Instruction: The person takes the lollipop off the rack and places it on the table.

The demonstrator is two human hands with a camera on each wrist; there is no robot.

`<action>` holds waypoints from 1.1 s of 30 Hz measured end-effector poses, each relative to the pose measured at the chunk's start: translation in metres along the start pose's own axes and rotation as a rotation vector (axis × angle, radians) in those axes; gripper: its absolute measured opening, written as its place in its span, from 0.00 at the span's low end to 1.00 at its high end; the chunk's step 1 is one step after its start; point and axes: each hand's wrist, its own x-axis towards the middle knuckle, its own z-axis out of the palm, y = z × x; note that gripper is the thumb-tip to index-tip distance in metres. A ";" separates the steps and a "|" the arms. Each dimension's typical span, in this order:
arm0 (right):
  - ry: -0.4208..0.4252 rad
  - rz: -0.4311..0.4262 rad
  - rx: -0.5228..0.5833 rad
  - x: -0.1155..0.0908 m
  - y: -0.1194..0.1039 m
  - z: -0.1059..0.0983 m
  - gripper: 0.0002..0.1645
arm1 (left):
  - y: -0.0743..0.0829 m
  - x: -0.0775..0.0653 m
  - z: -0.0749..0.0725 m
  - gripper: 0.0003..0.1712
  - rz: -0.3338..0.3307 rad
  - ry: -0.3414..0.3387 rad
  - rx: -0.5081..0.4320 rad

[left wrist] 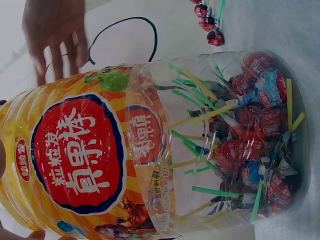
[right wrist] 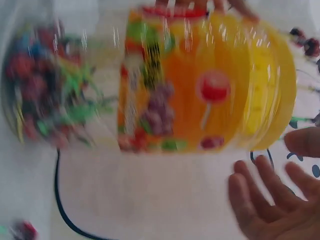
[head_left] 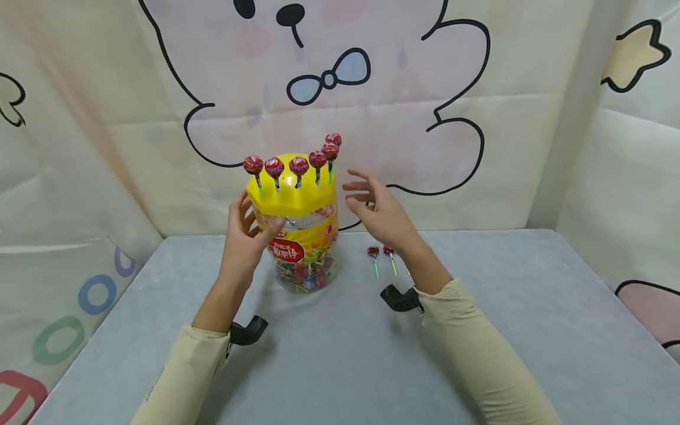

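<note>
A clear plastic jar (head_left: pixel 303 236) with a yellow lid (head_left: pixel 289 198) and a fruit-printed label stands on the table. Wrapped lollipops (left wrist: pixel 250 135) with green and yellow sticks fill its lower part. Along the lid's edge several red lollipops (head_left: pixel 298 166) stick up in a curved row. My left hand (head_left: pixel 247 242) grips the jar's upper left side, thumb across the front and fingers round the side. To the right of the lid my right hand (head_left: pixel 379 206) is raised, fingers loosely bent and holding nothing; the right wrist view shows it apart from the jar.
Loose red lollipops (head_left: pixel 373 251) lie on the grey tabletop (head_left: pixel 329 354) to the right of the jar, partly hidden by my right wrist. A fabric backdrop (head_left: pixel 531 147) with cartoon drawings rises behind and beside the table.
</note>
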 end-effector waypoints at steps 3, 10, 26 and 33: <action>0.099 -0.100 -0.044 0.019 -0.006 -0.006 0.34 | 0.000 0.000 0.000 0.49 0.016 0.006 0.010; 0.146 -0.257 -0.035 0.045 -0.015 -0.007 0.36 | 0.000 0.000 0.001 0.49 0.003 0.002 0.021; 0.164 -0.290 -0.108 0.057 -0.022 -0.005 0.33 | -0.001 0.000 0.000 0.50 0.009 0.004 0.042; 0.204 -0.290 -0.064 0.056 -0.030 -0.013 0.33 | -0.001 0.000 -0.001 0.50 0.005 0.006 0.060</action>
